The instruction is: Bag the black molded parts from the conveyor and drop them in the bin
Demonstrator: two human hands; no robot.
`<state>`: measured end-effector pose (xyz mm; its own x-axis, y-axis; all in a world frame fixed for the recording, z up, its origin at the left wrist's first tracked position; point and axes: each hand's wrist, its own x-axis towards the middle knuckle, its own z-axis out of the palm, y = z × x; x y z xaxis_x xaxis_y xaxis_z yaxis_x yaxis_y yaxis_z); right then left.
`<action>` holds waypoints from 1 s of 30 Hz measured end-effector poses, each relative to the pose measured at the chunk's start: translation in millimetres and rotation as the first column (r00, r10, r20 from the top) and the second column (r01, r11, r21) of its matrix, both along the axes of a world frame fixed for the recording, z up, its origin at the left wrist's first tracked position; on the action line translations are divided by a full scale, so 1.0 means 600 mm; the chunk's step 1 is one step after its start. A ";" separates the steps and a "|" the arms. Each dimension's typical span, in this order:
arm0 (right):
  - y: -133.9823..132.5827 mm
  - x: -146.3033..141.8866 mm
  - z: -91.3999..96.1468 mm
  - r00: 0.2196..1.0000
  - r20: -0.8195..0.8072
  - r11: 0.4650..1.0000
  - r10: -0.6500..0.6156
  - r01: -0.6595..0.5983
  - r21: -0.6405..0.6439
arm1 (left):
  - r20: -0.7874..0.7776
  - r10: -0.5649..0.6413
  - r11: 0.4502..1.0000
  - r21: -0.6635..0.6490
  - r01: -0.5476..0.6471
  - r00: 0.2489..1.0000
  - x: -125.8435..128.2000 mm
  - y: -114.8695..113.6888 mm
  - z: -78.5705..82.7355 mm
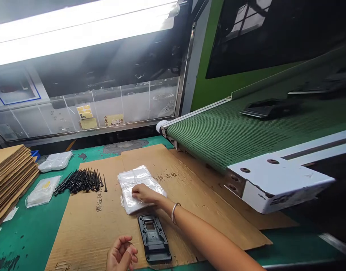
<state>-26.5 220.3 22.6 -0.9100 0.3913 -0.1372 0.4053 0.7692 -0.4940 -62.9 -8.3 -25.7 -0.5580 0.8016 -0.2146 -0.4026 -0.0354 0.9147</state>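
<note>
My right hand (144, 194) rests on a stack of clear plastic bags (140, 172), its fingers curled together against the top bag. A bangle circles that wrist. My left hand (121, 255) is at the bottom edge, palm turned inward, fingers loosely bent and apart with nothing between them. Just right of it, a black plastic part (153, 239) with a rectangular opening lies flat on the cardboard sheet (85, 226), below the bag stack. To the left of the bags is a pile of thin black pins with thicker ends (81, 180).
A green conveyor belt (207, 139) slopes down from the right, carrying black parts (270, 108); its white end frame (280, 180) juts over the table. Stacked cardboard (11, 180) stands at left, near two more bag packs (55, 162). A lit tube lamp (85, 26) hangs above.
</note>
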 end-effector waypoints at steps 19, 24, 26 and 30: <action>0.012 0.005 0.002 0.999 0.042 0.996 0.023 -0.020 -0.087 | -0.898 -0.236 0.957 -0.281 -0.072 0.371 -0.052 0.156 0.004; 0.013 0.006 0.000 0.999 0.023 0.989 -0.039 0.042 -0.143 | -0.905 -0.348 0.926 -0.372 -0.059 0.246 -0.056 0.150 0.011; 0.018 0.006 0.002 0.997 0.020 0.980 -0.068 0.071 -0.187 | -0.899 -0.394 0.912 -0.408 -0.039 0.193 -0.059 0.151 0.016; 0.027 0.002 0.002 0.989 0.016 0.946 -0.145 0.144 -0.292 | -0.889 -0.444 0.892 -0.450 -0.037 0.117 -0.064 0.151 0.023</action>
